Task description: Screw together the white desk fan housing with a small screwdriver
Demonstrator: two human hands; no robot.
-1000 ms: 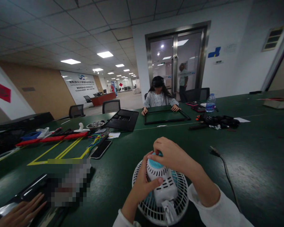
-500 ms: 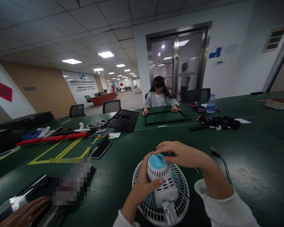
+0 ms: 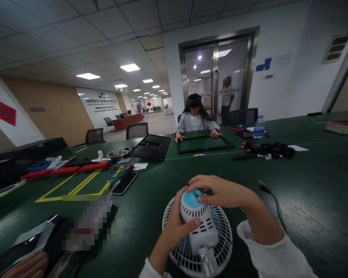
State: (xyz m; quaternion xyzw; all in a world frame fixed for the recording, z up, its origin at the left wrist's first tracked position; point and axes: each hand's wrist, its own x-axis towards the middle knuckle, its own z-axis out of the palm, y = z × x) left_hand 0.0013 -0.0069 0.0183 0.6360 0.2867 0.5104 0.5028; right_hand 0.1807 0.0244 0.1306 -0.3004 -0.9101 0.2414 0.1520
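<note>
A small white fan [image 3: 203, 235] lies with its round grille down on the green table [image 3: 139, 224], its motor housing facing up. Around the left side of that housing wrap the fingers and thumb of my left hand [image 3: 174, 224]. My right hand [image 3: 217, 190] reaches over from the right, with its fingers and thumb closed on the light blue knob [image 3: 191, 199] at the top of the housing.
A phone [image 3: 125, 183], wires and yellow tape lie left. Another person's hand [image 3: 29, 266] is at the lower left. Across the table a person [image 3: 195, 116] touches a black frame [image 3: 205, 149]. A cable [image 3: 275, 200] lies right, a bottle [image 3: 259, 127] farther back.
My right hand has shifted slightly left over the blue knob, its fingers more curled. At the lower left, the other person's hand has moved down and left.
</note>
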